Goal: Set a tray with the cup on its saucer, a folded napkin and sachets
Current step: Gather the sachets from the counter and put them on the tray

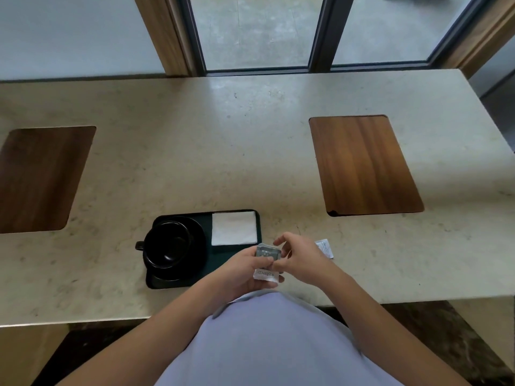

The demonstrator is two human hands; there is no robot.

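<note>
A black tray (237, 253) lies near the table's front edge. On its left half a black cup (167, 243) stands on a black saucer (198, 246), handle pointing left. A folded white napkin (234, 228) lies in the tray's far right corner. Just right of the tray, my left hand (245, 270) holds a small stack of sachets (267, 252), a grey one on top and a white one below. My right hand (299, 257) pinches the same stack from the right. One more white sachet (324, 247) lies on the table behind my right hand.
The beige stone table (223, 149) has two inset wooden panels, one at the left (41, 176) and one at the right (362, 165). Its front edge runs just before my body. A glass door with dark frames stands beyond the far edge.
</note>
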